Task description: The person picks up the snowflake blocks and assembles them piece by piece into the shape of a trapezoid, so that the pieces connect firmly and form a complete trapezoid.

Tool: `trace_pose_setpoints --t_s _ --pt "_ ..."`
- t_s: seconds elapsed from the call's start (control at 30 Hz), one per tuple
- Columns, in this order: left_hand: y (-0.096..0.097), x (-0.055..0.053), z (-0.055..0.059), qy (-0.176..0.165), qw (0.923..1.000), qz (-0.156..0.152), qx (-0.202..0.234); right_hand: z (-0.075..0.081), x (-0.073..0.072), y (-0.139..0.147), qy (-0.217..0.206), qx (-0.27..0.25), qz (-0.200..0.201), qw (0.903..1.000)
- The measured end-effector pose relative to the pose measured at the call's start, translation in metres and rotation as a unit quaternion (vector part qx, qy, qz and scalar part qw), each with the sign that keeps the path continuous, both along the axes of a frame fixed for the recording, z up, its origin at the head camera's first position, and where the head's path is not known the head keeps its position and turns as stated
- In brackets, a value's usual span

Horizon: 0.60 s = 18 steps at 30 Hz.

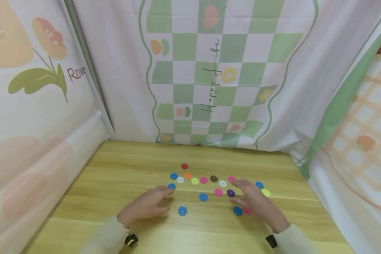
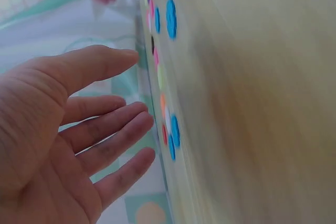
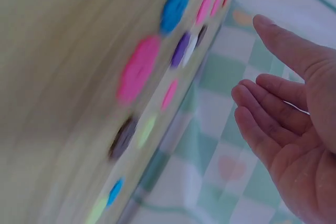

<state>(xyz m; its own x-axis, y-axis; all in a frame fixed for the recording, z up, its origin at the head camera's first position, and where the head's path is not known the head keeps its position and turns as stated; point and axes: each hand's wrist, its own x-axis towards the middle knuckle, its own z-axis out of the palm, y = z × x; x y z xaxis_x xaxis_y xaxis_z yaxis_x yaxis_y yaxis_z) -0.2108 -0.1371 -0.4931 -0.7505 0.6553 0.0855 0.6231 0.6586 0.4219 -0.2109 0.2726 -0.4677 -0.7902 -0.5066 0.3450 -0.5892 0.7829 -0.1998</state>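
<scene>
Flower-shaped plastic discs in several colours lie flat and scattered on the wooden table. My left hand [image 1: 146,205] hovers over the left side, fingers spread and holding nothing; its fingertips overlap a blue disc [image 1: 171,186] in the head view. Another blue disc [image 1: 182,211] lies to the right of its thumb. On the other side, my right hand [image 1: 255,201] is held above the table with loosely bent, empty fingers. Close to its fingertips are a purple disc [image 1: 230,193] and a pink disc [image 1: 231,179]. Below its thumb lies a blue disc [image 1: 237,211], beside a partly covered pink disc [image 1: 247,210].
Farther back sit a red disc [image 1: 184,166], an orange disc [image 1: 188,175] and a brown disc [image 1: 213,179]. A yellow-green disc [image 1: 266,192] lies beyond the right hand. Printed cloth [image 1: 209,74] hangs behind the wooden table [image 1: 120,165] and along both sides.
</scene>
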Motion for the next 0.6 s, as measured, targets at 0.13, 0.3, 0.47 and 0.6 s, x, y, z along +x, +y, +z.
trace_pose_setpoints --t_s 0.13,0.3,0.47,0.6 --pt "0.019 -0.002 0.001 -0.003 0.9995 -0.026 -0.020 0.002 -0.007 -0.026 -0.052 0.004 0.039 0.9979" --pt "0.038 -0.008 0.000 0.002 0.9979 -0.054 -0.035 0.000 -0.018 -0.054 -0.069 0.028 0.093 0.9928" --pt "0.051 -0.014 -0.003 -0.008 0.9969 -0.064 -0.044 -0.004 -0.026 -0.072 -0.096 0.037 0.128 0.9865" --pt "0.057 -0.014 0.000 -0.005 0.9961 -0.066 -0.058 -0.006 -0.032 -0.081 -0.123 0.041 0.130 0.9830"
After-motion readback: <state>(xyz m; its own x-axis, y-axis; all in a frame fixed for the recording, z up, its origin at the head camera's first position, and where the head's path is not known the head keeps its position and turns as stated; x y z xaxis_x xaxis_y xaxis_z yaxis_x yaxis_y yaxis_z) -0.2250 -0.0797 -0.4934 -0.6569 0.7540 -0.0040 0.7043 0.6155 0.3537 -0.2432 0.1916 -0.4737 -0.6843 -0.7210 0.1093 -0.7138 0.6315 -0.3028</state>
